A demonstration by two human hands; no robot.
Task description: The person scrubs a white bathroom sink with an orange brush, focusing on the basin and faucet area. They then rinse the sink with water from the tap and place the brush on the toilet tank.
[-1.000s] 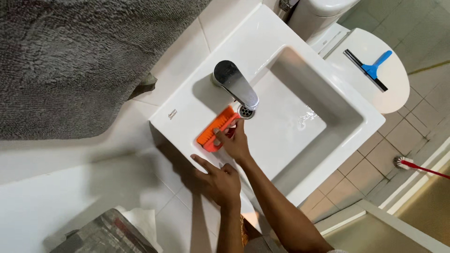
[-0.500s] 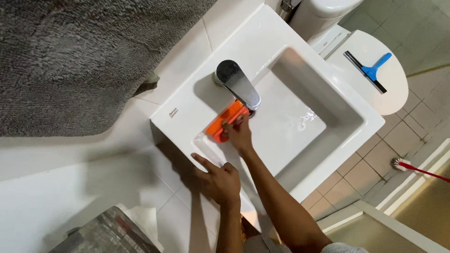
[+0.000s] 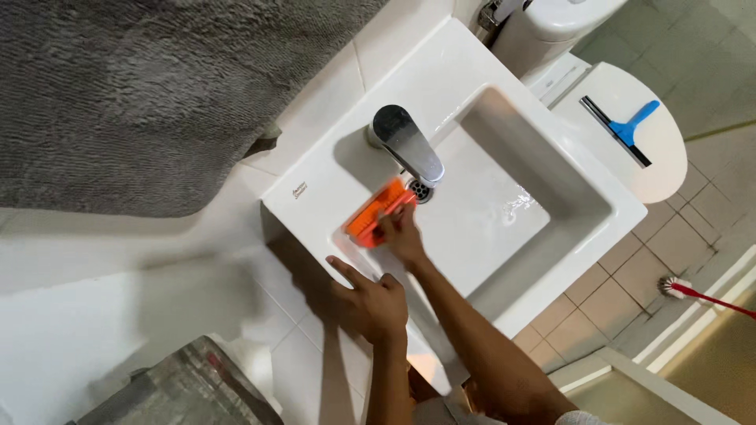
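Lying flat at the near rim of the white sink (image 3: pixel 504 67), left hand (image 3: pixel 370 303), fingers (image 3: pixel 340 271) spread and open on the porcelain, gripping nothing, pointing toward the back corner of the basin. Just beyond it, reaching into the basin, right hand (image 3: pixel 403 234), fingers curled down and pressing on the orange sponge (image 3: pixel 378 214), holding it against the inner wall of the sink beside the drain; whether the thumb is wrapping under the sponge cannot be told. Sponge sitting inside the basin, below the spout of the chrome tap (image 3: pixel 405 143), one end nearly touching the drain opening (image 3: pixel 420 189). Wet sheen glinting on the basin floor further in.

Nearest the camera, at the bottom left, showing a blurred grey striped bundle (image 3: pixel 185 389). Spreading across the upper left, well apart from the hands, a grey towel (image 3: pixel 150 94) hanging against the white tiled wall. Beyond the sink, at the far right, a closed white toilet lid (image 3: pixel 622 165) carrying a blue-handled squeegee (image 3: pixel 622 130). Lying on the tiled floor at the right edge, a red-handled brush (image 3: pixel 693 291)
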